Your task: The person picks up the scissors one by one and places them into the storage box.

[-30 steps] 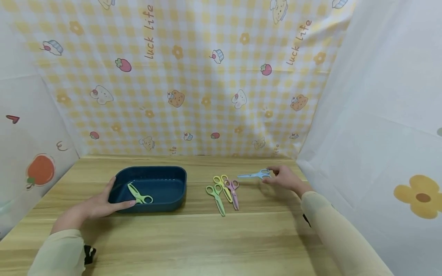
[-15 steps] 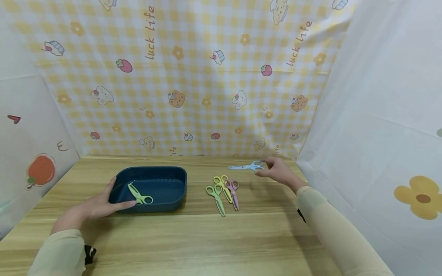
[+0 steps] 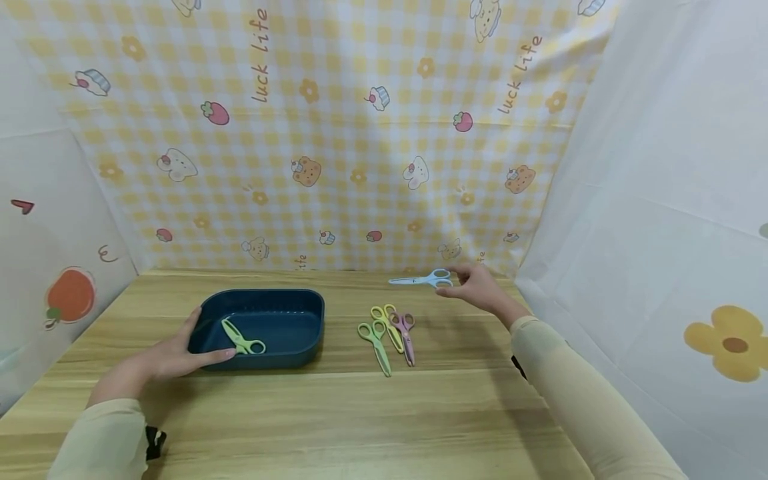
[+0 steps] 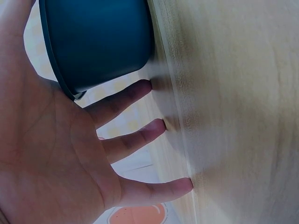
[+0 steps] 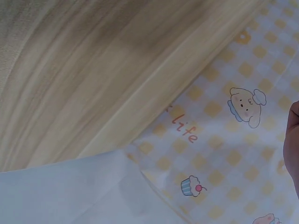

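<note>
My right hand pinches a pair of light blue scissors by the finger loops, above the back of the table; the blades point left. Only a sliver of that hand enters the right wrist view, and the scissors are out of it. At the left, my left hand rests against a dark blue box, thumb over its front rim. The left wrist view shows three straight, spread fingers reaching down to the tabletop beside the box wall. Light green scissors lie inside the box.
Between the box and my right hand lie green scissors, yellow scissors and purple scissors, close together on the wooden table. A checked cloth hangs behind the table, and white sheets flank it.
My right hand has carried the light blue scissors up, back and a little to the left. The left hand, the box and the other scissors have stayed in place.
</note>
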Demonstrator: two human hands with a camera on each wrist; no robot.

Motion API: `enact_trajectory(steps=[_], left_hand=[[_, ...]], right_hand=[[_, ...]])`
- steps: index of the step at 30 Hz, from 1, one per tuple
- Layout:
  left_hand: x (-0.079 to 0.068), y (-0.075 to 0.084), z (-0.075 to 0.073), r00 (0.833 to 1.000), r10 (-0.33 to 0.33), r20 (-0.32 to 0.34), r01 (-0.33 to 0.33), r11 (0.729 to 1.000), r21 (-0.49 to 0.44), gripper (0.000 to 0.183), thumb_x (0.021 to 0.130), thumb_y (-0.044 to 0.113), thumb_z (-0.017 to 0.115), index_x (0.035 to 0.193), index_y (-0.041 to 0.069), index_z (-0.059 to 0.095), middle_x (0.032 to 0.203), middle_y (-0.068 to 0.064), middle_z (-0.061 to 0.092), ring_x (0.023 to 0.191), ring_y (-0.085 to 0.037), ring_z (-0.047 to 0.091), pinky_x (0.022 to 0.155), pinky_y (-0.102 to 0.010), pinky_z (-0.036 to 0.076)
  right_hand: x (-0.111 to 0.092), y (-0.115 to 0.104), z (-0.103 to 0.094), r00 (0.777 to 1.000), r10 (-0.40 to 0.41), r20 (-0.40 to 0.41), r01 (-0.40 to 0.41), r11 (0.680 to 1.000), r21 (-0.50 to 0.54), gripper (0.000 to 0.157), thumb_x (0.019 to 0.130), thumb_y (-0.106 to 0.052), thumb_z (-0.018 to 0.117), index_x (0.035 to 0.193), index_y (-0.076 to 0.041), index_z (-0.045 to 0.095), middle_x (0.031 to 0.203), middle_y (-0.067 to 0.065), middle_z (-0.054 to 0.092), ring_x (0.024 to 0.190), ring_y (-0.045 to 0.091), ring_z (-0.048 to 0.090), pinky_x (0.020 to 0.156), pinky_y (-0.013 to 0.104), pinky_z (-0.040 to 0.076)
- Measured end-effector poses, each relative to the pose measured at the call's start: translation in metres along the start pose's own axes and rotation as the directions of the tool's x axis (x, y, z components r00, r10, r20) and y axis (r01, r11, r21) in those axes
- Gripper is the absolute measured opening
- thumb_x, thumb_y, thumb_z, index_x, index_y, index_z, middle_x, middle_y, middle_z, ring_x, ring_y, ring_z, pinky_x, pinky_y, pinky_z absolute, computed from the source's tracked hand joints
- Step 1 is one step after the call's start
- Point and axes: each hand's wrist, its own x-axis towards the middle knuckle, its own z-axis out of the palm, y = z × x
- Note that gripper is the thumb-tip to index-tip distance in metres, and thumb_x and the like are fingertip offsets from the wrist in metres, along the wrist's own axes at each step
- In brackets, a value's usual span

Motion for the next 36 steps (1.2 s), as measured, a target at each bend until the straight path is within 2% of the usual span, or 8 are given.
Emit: enact_trajectory(steps=[8, 15, 24, 27, 31, 36], left_hand=[[-0.003, 0.002, -0.001, 1.000, -0.009, 0.021, 0.010, 1.000, -0.012, 0.134, 0.097, 0.076, 0.054, 0.157, -0.002, -0.035, 0.158, -0.058, 0.004, 0.142, -0.077, 0.025, 0.108, -0.083, 0.036], [-0.001, 0.006, 0.000, 1.000, -0.001, 0.010, 0.001, 1.000, -0.018, 0.134, 0.097, 0.076, 0.055, 0.158, -0.002, -0.035, 0.159, -0.057, 0.002, 0.143, -0.077, 0.023, 0.108, -0.083, 0.035], [0.002, 0.003, 0.002, 1.000, 0.007, 0.003, -0.006, 1.000, -0.020, 0.134, 0.097, 0.075, 0.057, 0.158, -0.002, -0.035, 0.159, -0.057, 0.001, 0.144, -0.078, 0.021, 0.109, -0.084, 0.033], [0.001, 0.002, 0.003, 1.000, 0.007, 0.001, -0.007, 1.000, -0.021, 0.134, 0.097, 0.075, 0.057, 0.158, -0.002, -0.035, 0.160, -0.057, 0.001, 0.144, -0.078, 0.020, 0.109, -0.084, 0.033], [0.000, 0.001, 0.002, 1.000, 0.006, -0.006, -0.006, 1.000, -0.020, 0.135, 0.097, 0.075, 0.057, 0.158, -0.003, -0.035, 0.159, -0.058, 0.001, 0.143, -0.078, 0.021, 0.110, -0.084, 0.033], [-0.002, 0.000, 0.002, 1.000, 0.014, -0.010, -0.014, 1.000, -0.023, 0.134, 0.097, 0.074, 0.057, 0.158, -0.004, -0.034, 0.159, -0.058, 0.001, 0.143, -0.078, 0.022, 0.110, -0.084, 0.033]], right_hand=[[0.006, -0.017, 0.001, 1.000, 0.019, -0.009, -0.019, 0.999, -0.031, 0.072, 0.087, -0.039, 0.090, 0.145, -0.004, 0.065, 0.068, -0.002, 0.034, 0.062, 0.017, 0.031, 0.057, 0.028, 0.031], [0.011, -0.047, 0.005, 1.000, -0.005, 0.019, 0.007, 0.995, -0.097, 0.077, 0.085, -0.048, 0.089, 0.147, -0.008, 0.064, 0.068, -0.003, 0.036, 0.062, 0.016, 0.032, 0.057, 0.028, 0.031], [0.024, -0.088, 0.037, 0.997, -0.079, 0.014, 0.080, 0.988, -0.129, 0.071, 0.085, -0.045, 0.090, 0.142, -0.009, 0.069, 0.068, -0.003, 0.040, 0.062, 0.014, 0.033, 0.055, 0.025, 0.028], [0.029, -0.100, 0.049, 0.993, -0.112, 0.021, 0.114, 0.976, -0.186, 0.069, 0.085, -0.049, 0.088, 0.139, -0.010, 0.071, 0.068, -0.003, 0.043, 0.061, 0.013, 0.034, 0.054, 0.025, 0.028], [0.035, -0.115, 0.064, 0.991, -0.124, 0.046, 0.131, 0.964, -0.230, 0.071, 0.086, -0.054, 0.086, 0.140, -0.011, 0.070, 0.080, 0.000, 0.056, 0.069, 0.014, 0.044, 0.059, 0.027, 0.037], [0.042, -0.131, 0.084, 0.990, -0.124, 0.068, 0.135, 0.968, -0.212, 0.072, 0.086, -0.052, 0.086, 0.143, -0.011, 0.068, 0.114, 0.009, 0.074, 0.095, 0.021, 0.063, 0.078, 0.036, 0.055]])
